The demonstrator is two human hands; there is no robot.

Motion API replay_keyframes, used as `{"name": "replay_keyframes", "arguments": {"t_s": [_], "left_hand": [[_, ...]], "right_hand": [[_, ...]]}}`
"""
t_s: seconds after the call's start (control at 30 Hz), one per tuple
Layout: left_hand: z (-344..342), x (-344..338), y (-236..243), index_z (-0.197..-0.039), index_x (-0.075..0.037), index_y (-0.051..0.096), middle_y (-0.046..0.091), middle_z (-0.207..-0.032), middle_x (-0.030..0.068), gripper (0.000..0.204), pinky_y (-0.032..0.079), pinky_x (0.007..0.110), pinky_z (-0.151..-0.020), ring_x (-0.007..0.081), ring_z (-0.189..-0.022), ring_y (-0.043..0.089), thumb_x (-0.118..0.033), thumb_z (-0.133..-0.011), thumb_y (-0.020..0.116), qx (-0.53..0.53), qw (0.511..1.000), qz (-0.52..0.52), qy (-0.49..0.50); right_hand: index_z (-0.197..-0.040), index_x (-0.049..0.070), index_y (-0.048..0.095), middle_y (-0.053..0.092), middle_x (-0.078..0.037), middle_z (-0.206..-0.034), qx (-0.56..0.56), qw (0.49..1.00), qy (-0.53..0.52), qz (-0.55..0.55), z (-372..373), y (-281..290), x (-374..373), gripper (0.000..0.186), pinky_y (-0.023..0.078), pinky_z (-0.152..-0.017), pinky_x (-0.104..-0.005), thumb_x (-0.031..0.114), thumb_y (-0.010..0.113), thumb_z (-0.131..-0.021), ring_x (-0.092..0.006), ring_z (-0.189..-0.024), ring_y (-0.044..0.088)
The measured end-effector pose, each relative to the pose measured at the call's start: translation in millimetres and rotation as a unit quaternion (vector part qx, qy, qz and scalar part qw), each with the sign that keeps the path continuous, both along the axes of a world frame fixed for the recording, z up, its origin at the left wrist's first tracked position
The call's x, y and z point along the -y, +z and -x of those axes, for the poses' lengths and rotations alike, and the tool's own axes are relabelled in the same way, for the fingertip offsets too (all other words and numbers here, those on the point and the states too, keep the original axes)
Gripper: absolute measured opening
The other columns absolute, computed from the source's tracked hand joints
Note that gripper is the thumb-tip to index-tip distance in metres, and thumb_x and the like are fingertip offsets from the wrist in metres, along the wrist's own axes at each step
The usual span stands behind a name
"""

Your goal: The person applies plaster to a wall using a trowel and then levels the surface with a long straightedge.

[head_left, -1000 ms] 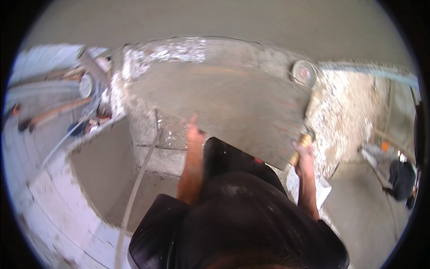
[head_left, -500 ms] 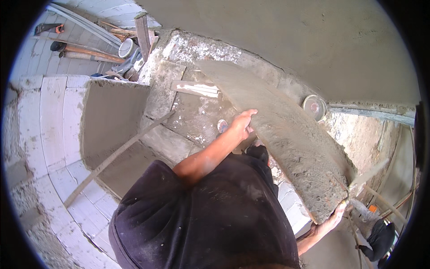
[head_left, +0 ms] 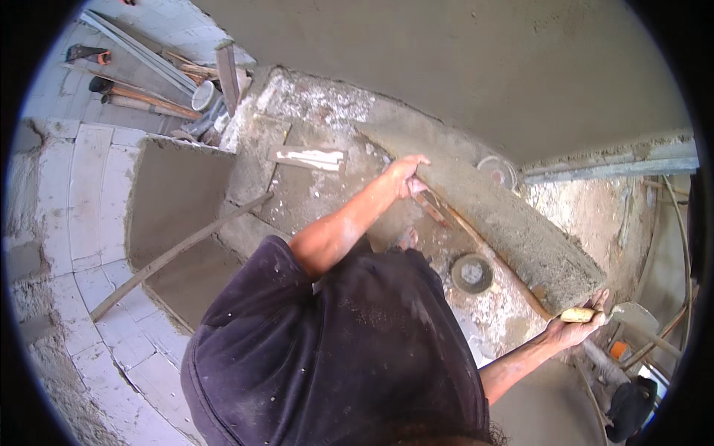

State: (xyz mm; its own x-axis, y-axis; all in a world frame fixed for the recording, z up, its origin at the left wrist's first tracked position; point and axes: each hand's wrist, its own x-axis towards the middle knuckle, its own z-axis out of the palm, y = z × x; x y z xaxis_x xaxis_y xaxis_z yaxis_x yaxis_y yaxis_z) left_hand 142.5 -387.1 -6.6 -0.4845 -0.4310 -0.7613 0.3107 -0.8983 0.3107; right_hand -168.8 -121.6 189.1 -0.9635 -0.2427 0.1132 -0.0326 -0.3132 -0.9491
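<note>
A long board (head_left: 494,215) coated with wet grey mortar slants across the middle, tilted so that its near edge shows. My left hand (head_left: 405,176) grips this edge towards the far left end. At the near right end my right hand (head_left: 574,327) closes around the pale wooden handle of a trowel (head_left: 579,315), its fingers against the board's corner. The trowel's blade (head_left: 634,318) points right, away from the board. Below the board a round bucket (head_left: 472,273) stands on the floor.
A long wooden pole (head_left: 178,255) leans across the left side over a plastered recess. A flat board with white patches (head_left: 309,157) lies on the rubble-strewn floor. Behind the mortar board is a round pail (head_left: 497,172). A saw (head_left: 88,53) lies far left; a dark object (head_left: 631,407) sits lower right.
The mortar board has tilted and shifted right, showing its near edge and uncovering the bucket. My right hand has moved up and right with the trowel. My left hand has moved slightly farther away.
</note>
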Motion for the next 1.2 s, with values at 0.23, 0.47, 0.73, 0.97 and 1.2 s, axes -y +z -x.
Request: {"name": "replay_keyframes", "arguments": {"t_s": [0.23, 0.47, 0.73, 0.97, 1.2], "left_hand": [[13, 3, 8, -0.104, -0.004, 0.057, 0.069, -0.09, 0.0111, 0.025, 0.061, 0.035, -0.07, 0.0225, -0.075, 0.07, -0.019, -0.084, 0.06, 0.062, 0.998, 0.012, -0.018], [-47, 83, 43, -0.086, -0.005, 0.058, 0.067, -0.08, 0.0097, 0.013, 0.062, 0.033, -0.066, 0.019, -0.066, 0.069, -0.018, -0.083, 0.057, 0.015, 0.999, 0.037, 0.003], [-123, 158, 78, -0.146, -0.002, 0.025, 0.037, -0.141, 0.03, 0.073, 0.053, 0.054, -0.089, 0.0472, -0.114, 0.054, -0.055, -0.096, 0.036, -0.026, 0.995, 0.094, -0.036], [-159, -9, 257, -0.147, -0.008, 0.022, 0.029, -0.149, 0.015, 0.075, 0.031, 0.057, -0.108, 0.0346, -0.136, 0.031, -0.056, -0.093, 0.043, -0.01, 0.785, 0.465, 0.409], [-341, 5, 244, -0.13, 0.001, 0.046, 0.053, -0.128, 0.0176, 0.042, 0.049, 0.043, -0.096, 0.0296, -0.111, 0.057, -0.022, -0.095, 0.044, 0.084, 0.789, 0.445, 0.415]], "right_hand": [[-0.121, 0.005, 0.06, 0.06, -0.014, -0.123, 0.205, 0.971, 0.088, 0.088, 65, -35, 40, 0.047, 0.038, -0.103, -0.0504, 0.037, 0.038, -0.094, -0.028, -0.12, 0.051], [-0.122, 0.002, 0.056, 0.064, -0.018, -0.11, 0.062, 0.98, 0.085, 0.169, 12, 18, 54, 0.04, 0.052, -0.094, -0.0461, 0.03, 0.047, -0.094, -0.0274, -0.103, 0.064], [-0.104, 0.0, 0.056, 0.058, -0.009, -0.093, -0.005, 0.999, -0.028, 0.043, -180, 76, 140, 0.042, 0.053, -0.073, -0.0367, 0.041, 0.057, -0.092, -0.0201, -0.083, 0.058], [-0.107, -0.002, 0.051, 0.064, -0.017, -0.098, -0.161, 0.851, 0.498, -0.033, -297, 59, 202, 0.029, 0.052, -0.086, -0.038, 0.024, 0.046, -0.097, -0.0217, -0.096, 0.062], [-0.105, -0.001, 0.054, 0.064, -0.017, -0.074, -0.178, 0.762, 0.504, -0.366, -283, -15, 235, 0.037, 0.05, -0.051, -0.0375, 0.029, 0.063, -0.087, -0.0226, -0.056, 0.064]]}}
